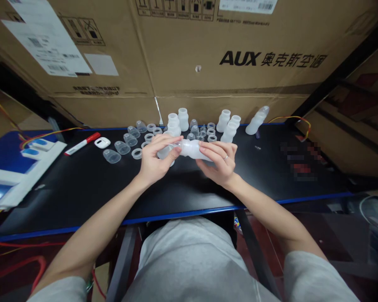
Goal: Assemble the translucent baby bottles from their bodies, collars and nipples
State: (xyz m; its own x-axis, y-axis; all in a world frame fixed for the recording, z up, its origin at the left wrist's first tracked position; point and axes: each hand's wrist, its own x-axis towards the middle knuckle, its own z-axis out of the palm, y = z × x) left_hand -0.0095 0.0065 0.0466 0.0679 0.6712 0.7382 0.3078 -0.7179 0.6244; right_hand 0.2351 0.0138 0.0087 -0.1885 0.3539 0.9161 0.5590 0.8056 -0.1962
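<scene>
My right hand [219, 161] is wrapped round a frosted white bottle [191, 149], held sideways above the black table. At the bottle's neck end, my left hand [159, 157] pinches a clear piece, its fingers closed; the piece is partly hidden by them. Behind my hands stand several open frosted bottles [183, 119]. Clear domed caps [122, 147] and translucent rings [137, 153] lie to the left, with more rings and small clear parts between the two bottle groups. At the back right a capped bottle [257, 120] leans tilted.
A red and white marker [82, 144] and a white case [102, 142] lie at the left on the black table [107, 188]. A white power strip [34, 176] is at the far left. Behind rises a large cardboard box [182, 54].
</scene>
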